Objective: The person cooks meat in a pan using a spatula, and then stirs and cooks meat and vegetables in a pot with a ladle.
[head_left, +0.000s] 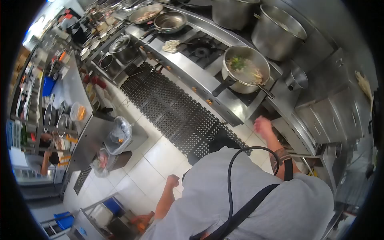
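Observation:
My left hand (173, 181) hangs beside my body over the white floor tiles, its fingers curled closed with nothing showing in them. Slightly blurred, my right hand (263, 126) is held out below the stove's front edge. Its fingers look loosely curled, and no object shows in them. Nearest to it is a pan (248, 59) on the burner, with green herbs and pale pieces of food inside. A metal utensil handle (267, 92) sticks out over the rim toward my right side. The pan's dark handle (224, 87) points toward the floor mat.
A black perforated mat (168, 106) runs along the stove (192, 74). Large pots (276, 42) stand behind the burners. To the left are a lined bin (120, 138) and a steel counter (70, 86) with containers. Another person's arm (46, 162) shows beyond it.

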`<state>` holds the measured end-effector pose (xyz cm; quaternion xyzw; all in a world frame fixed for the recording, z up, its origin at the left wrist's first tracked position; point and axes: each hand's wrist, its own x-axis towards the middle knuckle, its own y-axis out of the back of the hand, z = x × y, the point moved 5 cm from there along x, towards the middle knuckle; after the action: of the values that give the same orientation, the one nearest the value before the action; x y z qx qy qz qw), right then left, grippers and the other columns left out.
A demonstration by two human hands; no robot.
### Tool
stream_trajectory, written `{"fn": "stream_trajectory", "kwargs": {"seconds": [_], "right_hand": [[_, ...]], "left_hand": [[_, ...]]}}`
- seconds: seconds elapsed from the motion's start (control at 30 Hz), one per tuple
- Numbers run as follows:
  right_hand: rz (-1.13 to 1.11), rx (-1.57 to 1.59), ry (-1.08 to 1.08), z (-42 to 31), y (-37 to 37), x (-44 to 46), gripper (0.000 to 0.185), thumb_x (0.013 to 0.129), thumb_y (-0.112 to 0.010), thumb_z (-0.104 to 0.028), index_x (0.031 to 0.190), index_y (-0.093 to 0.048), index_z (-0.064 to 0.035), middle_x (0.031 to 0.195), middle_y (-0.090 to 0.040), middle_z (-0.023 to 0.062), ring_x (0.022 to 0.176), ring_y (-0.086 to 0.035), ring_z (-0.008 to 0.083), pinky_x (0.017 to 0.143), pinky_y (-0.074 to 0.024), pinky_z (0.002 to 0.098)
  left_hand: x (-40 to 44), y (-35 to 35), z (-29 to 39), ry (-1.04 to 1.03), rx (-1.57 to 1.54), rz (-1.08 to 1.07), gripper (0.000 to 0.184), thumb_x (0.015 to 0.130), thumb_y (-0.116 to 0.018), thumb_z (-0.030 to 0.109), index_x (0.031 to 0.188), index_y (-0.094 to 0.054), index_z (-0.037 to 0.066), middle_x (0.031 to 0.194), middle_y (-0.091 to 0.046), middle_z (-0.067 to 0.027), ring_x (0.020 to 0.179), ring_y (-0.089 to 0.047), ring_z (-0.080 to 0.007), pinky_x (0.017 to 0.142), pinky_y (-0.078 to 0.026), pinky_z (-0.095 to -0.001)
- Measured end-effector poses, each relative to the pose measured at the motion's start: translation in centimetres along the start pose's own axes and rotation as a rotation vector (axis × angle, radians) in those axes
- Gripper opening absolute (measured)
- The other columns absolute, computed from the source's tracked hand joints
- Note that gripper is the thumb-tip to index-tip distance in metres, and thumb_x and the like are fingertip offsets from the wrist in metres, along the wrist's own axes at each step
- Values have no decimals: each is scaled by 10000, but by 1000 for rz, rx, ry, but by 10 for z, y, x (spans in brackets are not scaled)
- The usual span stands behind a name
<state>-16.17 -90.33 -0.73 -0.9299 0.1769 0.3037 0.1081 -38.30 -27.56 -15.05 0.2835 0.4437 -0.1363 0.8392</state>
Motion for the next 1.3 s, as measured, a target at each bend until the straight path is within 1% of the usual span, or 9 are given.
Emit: {"fn": "stream_trajectory", "kwargs": {"seconds": [0.1, 0.3, 0.37, 0.5, 0.63, 0.77, 0.97, 1.2, 1.3], "right_hand": [[233, 260, 188, -93, 24, -11, 438, 990, -539, -505, 907, -590, -78, 775, -634, 58, 628, -638, 189, 528, -509, 339], [217, -109, 252, -245, -44, -51, 466, 962, -593, -489, 1078, -595, -37, 947, -643, 70, 798, -666, 202, 627, -554, 353], [126, -1002, 472, -268, -76, -52, 444, 909, -670, -367, 1171, -567, -24, 1045, -638, 123, 901, -675, 269, 739, -562, 396], [71, -1298, 586, -262, -108, -45, 402, 855, -664, -209, 1197, -555, -27, 1114, -624, 189, 992, -655, 352, 856, -533, 433], [9, -1402, 378, -255, -106, -29, 458, 825, -547, -65, 1283, -546, -53, 1153, -622, 225, 1065, -620, 400, 908, -504, 479], [127, -1389, 434, -303, -97, -46, 455, 834, -529, -66, 1280, -614, -103, 1057, -667, 195, 1012, -628, 385, 887, -505, 485], [253, -1562, 396, -391, -110, -133, 310, 853, -590, -160, 1133, -724, -144, 983, -701, 162, 949, -661, 364, 821, -532, 476], [205, -1743, 349, -318, -160, -86, 295, 801, -576, -109, 1049, -735, -134, 882, -694, 163, 846, -664, 361, 762, -529, 484], [301, -1668, 109, -288, -177, -74, 395, 776, -584, -77, 1150, -701, -125, 918, -683, 182, 908, -675, 364, 781, -538, 479]], "left_hand": [[24, 17, 39, -40, 75, -48, 139, 876, -628, 83, 920, -663, -44, 679, -652, -134, 528, -610, -204, 464, -488, -328], [52, 56, 221, -181, 48, 73, 268, 901, -578, 224, 853, -656, -27, 710, -670, -136, 633, -671, -239, 612, -535, -382], [70, 61, 285, -284, 57, 127, 301, 937, -569, 267, 841, -656, -5, 683, -645, -116, 627, -644, -218, 597, -506, -376], [51, 68, 445, -506, -162, 137, 404, 1009, -536, 374, 861, -636, 11, 686, -617, -69, 621, -574, -164, 573, -449, -349], [0, 61, 577, -750, -268, 149, 411, 966, -622, 357, 1124, -621, -22, 926, -704, -140, 786, -670, -205, 718, -521, -322], [-1, 58, 631, -943, 150, 234, 476, 908, -689, 381, 1145, -608, -23, 843, -697, -105, 752, -653, -191, 726, -531, -338], [36, 45, 644, -560, 167, -330, 399, 816, -743, 199, 1060, -581, -70, 746, -648, -97, 594, -629, -163, 561, -525, -311], [30, 49, 647, -602, 155, -429, 339, 805, -647, 78, 1071, -551, -109, 710, -667, -176, 523, -648, -217, 522, -541, -348], [45, 42, 639, -661, 148, -474, 357, 806, -659, 91, 1052, -529, -134, 711, -675, -211, 551, -677, -251, 550, -554, -363]]}}
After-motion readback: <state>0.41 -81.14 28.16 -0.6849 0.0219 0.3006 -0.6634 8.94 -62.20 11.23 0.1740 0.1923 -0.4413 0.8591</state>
